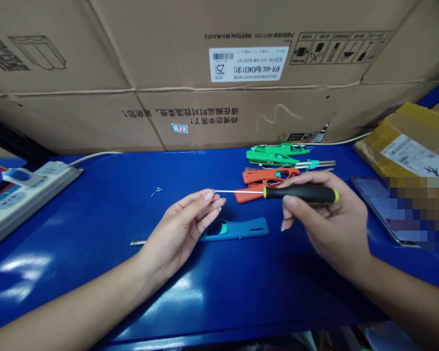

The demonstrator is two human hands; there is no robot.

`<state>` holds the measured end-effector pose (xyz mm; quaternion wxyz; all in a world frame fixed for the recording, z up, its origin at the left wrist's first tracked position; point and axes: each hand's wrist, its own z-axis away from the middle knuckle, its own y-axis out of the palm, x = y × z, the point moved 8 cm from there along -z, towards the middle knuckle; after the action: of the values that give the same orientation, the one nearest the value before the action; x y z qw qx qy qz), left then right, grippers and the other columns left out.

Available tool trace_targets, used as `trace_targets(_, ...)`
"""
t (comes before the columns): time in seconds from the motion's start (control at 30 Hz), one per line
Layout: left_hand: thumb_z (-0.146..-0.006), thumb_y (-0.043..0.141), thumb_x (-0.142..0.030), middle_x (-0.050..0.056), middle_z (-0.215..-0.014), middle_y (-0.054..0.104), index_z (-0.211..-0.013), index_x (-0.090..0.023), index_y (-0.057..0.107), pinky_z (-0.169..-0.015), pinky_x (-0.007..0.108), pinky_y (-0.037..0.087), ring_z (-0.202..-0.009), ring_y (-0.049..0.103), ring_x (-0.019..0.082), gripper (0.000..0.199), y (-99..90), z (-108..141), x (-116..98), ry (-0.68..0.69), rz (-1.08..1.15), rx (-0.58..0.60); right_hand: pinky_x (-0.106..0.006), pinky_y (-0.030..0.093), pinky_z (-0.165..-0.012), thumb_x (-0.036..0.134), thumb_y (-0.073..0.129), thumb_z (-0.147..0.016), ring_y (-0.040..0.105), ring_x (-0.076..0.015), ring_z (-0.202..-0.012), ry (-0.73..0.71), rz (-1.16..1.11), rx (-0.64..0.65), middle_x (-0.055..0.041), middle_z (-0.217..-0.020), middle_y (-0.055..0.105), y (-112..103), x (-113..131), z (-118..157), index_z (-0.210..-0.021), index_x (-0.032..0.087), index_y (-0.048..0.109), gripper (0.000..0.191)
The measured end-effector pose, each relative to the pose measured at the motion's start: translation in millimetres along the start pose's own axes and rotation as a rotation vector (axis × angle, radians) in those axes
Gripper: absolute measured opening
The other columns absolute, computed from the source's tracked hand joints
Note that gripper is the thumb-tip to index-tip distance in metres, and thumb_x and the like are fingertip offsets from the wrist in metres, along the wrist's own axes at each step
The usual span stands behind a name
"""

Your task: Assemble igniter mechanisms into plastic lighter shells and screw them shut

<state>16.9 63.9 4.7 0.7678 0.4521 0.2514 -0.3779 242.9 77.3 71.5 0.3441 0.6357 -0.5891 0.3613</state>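
Observation:
My right hand (329, 219) holds a screwdriver (300, 193) by its black and yellow handle, the shaft pointing left. At the shaft's tip, the thumb and fingers of my left hand (186, 222) are pinched together; whatever sits between them is too small to make out. Below the shaft a blue lighter (243, 229) lies on the blue table, partly covered by my left hand, its metal nozzle showing left of the wrist. Several small screws (157, 191) rest to the left. Orange lighters (254, 176) and green lighters (276, 153) lie behind the screwdriver.
A power strip (32, 195) runs along the left side of the blue table (205, 297). Large cardboard boxes (190, 63) stand at the back. On the right are a phone (380, 209) and a taped parcel (409, 146).

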Motion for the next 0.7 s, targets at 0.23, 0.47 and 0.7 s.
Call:
trace_targets(0.23,-0.089,0.063,0.002,0.004,-0.074,0.077,-0.085,-0.012,0.075,-0.063,0.014,0.063,-0.065,0.076,0.011,0.019,5.2,10,10,-0.134,0.055,0.009,-0.015,0.050,-0.040,0.024,0.076,-0.084,0.057,-0.0060,-0.051,0.182,-0.120,-0.075,0.0020,-0.082,0.069,-16,-23,-16,-0.092,0.023,0.071,0.009)
trace_targets(0.47,-0.088,0.064,0.001,0.007,-0.080,0.078,-0.091,-0.011,0.076,-0.068,0.016,0.064,-0.070,0.078,0.014,0.017,1.7,11,22,-0.197,0.057,-0.008,-0.016,0.048,-0.032,0.030,0.073,-0.088,0.058,-0.0086,-0.051,0.059,-0.222,-0.093,-0.0029,-0.087,0.071,-13,-1,-10,-0.098,0.020,0.073,0.014)
trace_targets(0.7,-0.087,0.067,0.002,0.007,-0.080,0.079,-0.088,-0.010,0.076,-0.070,0.017,0.065,-0.073,0.078,0.015,0.016,3.0,14,34,-0.265,0.041,0.000,-0.023,0.059,-0.044,0.022,0.072,-0.089,0.066,-0.0113,-0.055,0.021,-0.192,-0.028,-0.0041,-0.092,0.071,-8,2,-4,-0.102,0.018,0.072,0.014)
